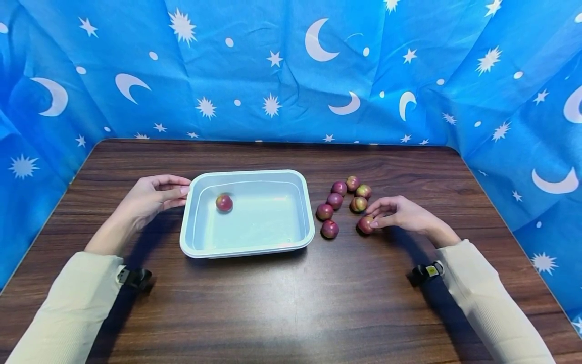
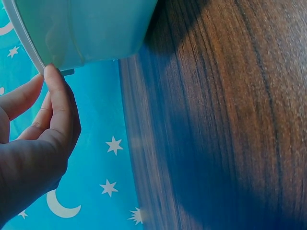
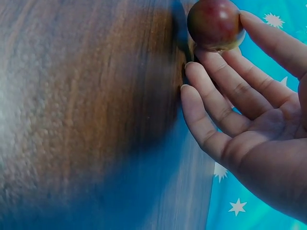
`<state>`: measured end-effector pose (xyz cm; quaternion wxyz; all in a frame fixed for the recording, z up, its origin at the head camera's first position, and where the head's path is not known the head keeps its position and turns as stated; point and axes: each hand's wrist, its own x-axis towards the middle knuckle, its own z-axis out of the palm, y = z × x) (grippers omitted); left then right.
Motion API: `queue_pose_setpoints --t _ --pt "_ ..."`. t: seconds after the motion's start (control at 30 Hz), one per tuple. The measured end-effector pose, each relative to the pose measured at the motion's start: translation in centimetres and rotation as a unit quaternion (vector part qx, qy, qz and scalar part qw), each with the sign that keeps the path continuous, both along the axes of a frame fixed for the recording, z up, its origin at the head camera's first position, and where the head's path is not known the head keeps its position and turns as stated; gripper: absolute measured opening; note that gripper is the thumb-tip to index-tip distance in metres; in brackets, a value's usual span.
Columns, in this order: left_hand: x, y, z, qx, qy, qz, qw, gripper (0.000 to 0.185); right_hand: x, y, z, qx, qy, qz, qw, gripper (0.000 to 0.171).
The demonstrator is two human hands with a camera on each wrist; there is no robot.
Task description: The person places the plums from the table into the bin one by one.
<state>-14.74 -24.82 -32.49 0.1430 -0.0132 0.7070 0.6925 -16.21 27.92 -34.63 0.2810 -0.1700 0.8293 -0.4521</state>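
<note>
A white plastic basin [image 1: 254,249] with a wide rim stands left of the middle of the table. One red plum [image 1: 224,202] lies inside it, toward the left. My left hand [image 1: 147,199] pinches the basin's left rim between thumb and fingers, seen closer in the left wrist view on the basin's edge [image 2: 103,31]. On the right, my right hand [image 1: 402,215] holds a reddish plum [image 1: 365,225] at the table, thumb on one side and fingertips on the other. In the right wrist view that plum [image 3: 215,24] shows between thumb and fingers.
Several plums lie in a loose group between the basin and my right hand, among them a dark red plum [image 1: 329,229] nearest the front and a yellowish plum [image 1: 358,204]. The dark wooden table [image 1: 291,308] ends at a blue curtain [image 1: 273,71] with moons and stars.
</note>
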Motion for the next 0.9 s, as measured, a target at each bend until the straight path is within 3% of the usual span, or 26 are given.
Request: queue_pose_setpoints --t 0.9 --pt "-0.1 -0.1 -0.2 -0.010 -0.007 0.001 0.9999 0.020 -0.8 -0.7 2.8 0.015 0.047 -0.020 0.999 0.030"
